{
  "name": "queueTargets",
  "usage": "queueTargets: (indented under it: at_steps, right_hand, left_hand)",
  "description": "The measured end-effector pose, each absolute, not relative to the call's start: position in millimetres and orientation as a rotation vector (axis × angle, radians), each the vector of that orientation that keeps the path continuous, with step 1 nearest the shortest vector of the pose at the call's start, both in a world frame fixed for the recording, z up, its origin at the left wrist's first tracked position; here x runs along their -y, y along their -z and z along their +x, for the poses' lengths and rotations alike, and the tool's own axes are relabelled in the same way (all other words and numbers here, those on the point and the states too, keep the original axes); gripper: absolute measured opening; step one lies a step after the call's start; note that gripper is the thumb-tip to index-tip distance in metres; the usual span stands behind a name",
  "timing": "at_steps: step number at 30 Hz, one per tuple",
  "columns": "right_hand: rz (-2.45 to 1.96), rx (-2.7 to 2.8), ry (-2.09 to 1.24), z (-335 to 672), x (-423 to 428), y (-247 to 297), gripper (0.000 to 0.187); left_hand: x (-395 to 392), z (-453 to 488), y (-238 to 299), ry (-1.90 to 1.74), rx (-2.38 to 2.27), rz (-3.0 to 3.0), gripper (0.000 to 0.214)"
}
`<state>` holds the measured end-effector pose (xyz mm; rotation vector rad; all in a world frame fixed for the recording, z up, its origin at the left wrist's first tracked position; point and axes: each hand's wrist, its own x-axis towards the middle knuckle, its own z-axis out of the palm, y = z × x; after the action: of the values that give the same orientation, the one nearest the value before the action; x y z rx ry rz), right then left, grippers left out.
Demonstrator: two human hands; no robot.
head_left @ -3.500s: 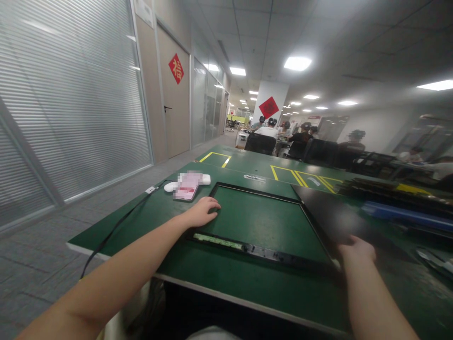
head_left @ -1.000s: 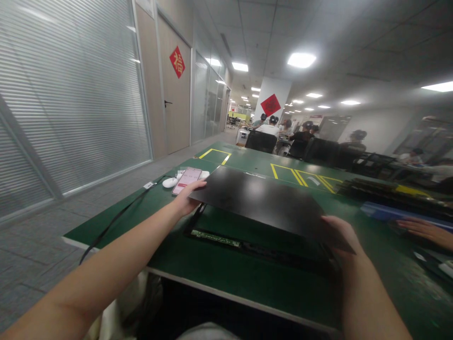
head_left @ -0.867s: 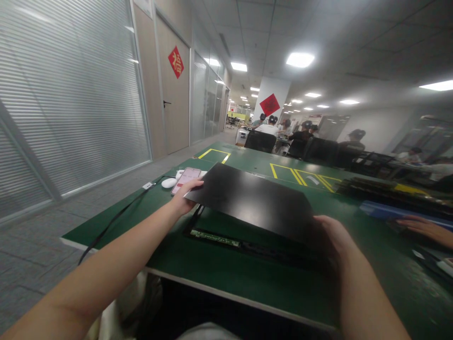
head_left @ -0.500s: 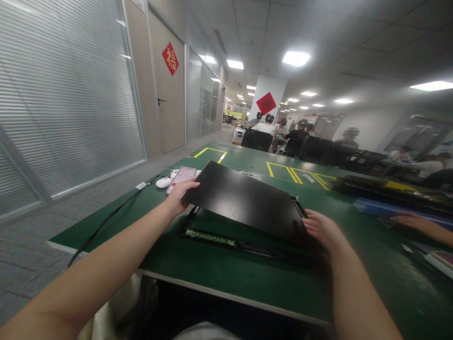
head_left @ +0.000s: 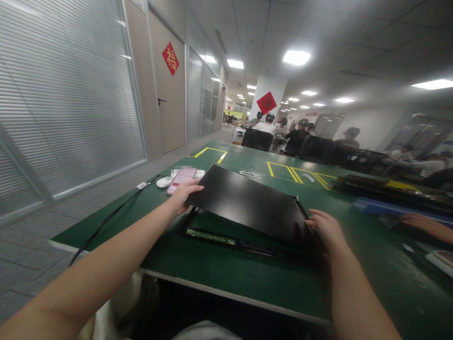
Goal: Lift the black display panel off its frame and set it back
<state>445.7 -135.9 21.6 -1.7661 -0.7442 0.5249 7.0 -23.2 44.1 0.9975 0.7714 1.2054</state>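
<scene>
A flat black panel (head_left: 247, 203) is tilted over a black rectangular frame (head_left: 226, 238) lying on the green table (head_left: 219, 269). Its right edge rests low at the frame, its left edge is raised. My left hand (head_left: 184, 193) grips the panel's raised left corner, thumb on top. My right hand (head_left: 327, 229) holds the panel's lower right corner, fingers partly spread along the edge. A green circuit strip shows along the frame's near side.
A pink phone (head_left: 180, 179) and a white mouse (head_left: 162, 182) lie left of the panel, with a black cable (head_left: 106, 222) running off the table. Another person's hand (head_left: 424, 225) rests at far right beside stacked dark parts (head_left: 382, 186). Several people sit at the back.
The black panel was brought from the right over the frame, held by both hands. In the last half second it has sunk lower, its right edge settling at the frame.
</scene>
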Motion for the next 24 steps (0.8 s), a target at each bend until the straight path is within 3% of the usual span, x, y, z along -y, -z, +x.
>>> queueTargets:
  at_steps: [11, 24]
  right_hand:
    - [-2.121, 0.811, -0.329, 466, 140, -17, 0.046]
    - [-2.219, 0.898, -0.25, 477, 136, -10, 0.043]
  left_hand:
    - [23, 12, -32, -1.082, -0.742, 1.038, 0.042]
    - [27, 14, -31, -1.021, -0.778, 1.056, 0.037]
